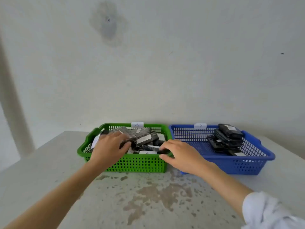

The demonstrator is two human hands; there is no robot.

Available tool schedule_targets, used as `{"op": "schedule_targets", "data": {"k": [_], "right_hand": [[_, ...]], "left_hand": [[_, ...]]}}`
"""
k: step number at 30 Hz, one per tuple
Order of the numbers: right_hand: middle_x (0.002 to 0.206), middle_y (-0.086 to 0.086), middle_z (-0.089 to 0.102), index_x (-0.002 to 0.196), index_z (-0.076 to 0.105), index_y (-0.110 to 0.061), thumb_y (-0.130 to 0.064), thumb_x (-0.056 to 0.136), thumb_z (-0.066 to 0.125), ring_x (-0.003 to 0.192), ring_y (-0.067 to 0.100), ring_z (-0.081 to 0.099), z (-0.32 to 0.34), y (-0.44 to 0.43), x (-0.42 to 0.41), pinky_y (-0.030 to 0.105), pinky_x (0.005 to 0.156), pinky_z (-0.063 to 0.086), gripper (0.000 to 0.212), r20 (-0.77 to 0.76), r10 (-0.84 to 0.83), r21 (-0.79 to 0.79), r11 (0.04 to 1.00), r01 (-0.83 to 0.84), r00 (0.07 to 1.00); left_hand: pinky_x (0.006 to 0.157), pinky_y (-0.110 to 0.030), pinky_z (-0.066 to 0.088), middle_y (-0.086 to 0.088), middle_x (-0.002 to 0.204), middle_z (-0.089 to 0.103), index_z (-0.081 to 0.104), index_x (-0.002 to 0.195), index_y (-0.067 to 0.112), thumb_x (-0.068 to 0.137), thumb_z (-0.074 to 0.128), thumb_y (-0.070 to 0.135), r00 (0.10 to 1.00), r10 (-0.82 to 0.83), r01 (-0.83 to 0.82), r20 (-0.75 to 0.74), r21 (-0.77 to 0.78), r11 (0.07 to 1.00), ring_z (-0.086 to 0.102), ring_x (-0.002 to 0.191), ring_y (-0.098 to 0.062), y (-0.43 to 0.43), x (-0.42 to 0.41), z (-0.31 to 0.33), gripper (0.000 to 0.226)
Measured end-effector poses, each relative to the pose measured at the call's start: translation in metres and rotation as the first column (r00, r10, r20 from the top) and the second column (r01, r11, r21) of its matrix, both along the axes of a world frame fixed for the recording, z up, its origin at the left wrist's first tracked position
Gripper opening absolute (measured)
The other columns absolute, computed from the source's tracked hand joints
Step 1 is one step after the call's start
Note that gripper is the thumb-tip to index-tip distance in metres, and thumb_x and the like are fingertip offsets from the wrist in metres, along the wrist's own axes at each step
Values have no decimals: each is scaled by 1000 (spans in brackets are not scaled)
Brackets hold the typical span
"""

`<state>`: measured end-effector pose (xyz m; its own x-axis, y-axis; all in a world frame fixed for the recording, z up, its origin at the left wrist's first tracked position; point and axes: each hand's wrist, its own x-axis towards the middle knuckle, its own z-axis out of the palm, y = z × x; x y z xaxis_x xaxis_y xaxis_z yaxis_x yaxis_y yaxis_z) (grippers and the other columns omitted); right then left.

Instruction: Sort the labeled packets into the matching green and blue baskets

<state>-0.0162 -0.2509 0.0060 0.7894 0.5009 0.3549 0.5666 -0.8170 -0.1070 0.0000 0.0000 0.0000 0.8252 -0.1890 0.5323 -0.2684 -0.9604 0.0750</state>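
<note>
Pinches a slim glossy packet (pixel 164 151) in right hand (pixel 181 153) at green lattice basket (pixel 140 164). Curls left hand (pixel 108 147) over crinkly packets (pixel 132 133); grip unclear.

Pale off-white wall (pixel 198 71) with grey smudge (pixel 108 23) high up, small dark mark (pixel 282 53) at right, light stained tabletop (pixel 148 195) against wall, soft even light
</note>
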Motion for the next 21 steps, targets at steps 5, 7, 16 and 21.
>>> {"op": "schedule_targets", "data": {"k": [5, 7, 16, 21], "right_hand": [[114, -6, 61, 118, 60, -20, -39, 96, 46, 108, 10, 50, -19, 39, 22, 28, 89, 39, 32, 13, 147, 25, 989, -147, 989], [110, -6, 63, 115, 61, -20, -40, 96, 46, 103, 10, 52, -24, 56, 33, 27, 85, 40, 32, 31, 178, 71, 981, -180, 984], [93, -12, 62, 102, 63, -24, -45, 93, 46, 81, 1, 55, -16, 102, 99, 14, 66, 44, 29, 29, 132, 207, 969, -135, 991], [137, -2, 49, 132, 49, -21, -49, 97, 32, 127, 16, 44, -2, 116, 167, 36, 100, 41, 47, -113, -50, 113, 992, 63, 992]], "left_hand": [[99, -44, 32, 1, 127, 55, 54, 125, 26, 94, 46, 40, 953, 302, -268, 23, -397, 878, 48, 119, -23, 55, 21, -25, 36], [97, -45, 37, -3, 131, 50, 52, 128, 23, 94, 46, 38, 942, 328, -316, -69, -506, 803, 47, 120, -26, 75, 34, -31, 38], [92, -38, 37, -9, 132, 55, 43, 136, 21, 92, 49, 45, 905, 103, -379, -412, -675, 633, 51, 118, -28, 117, 104, -20, 51], [99, -39, 37, -11, 136, 50, 42, 137, 21, 91, 46, 52, 867, 87, -393, -490, -567, 724, 48, 123, -29, 122, 137, -15, 56]]}}
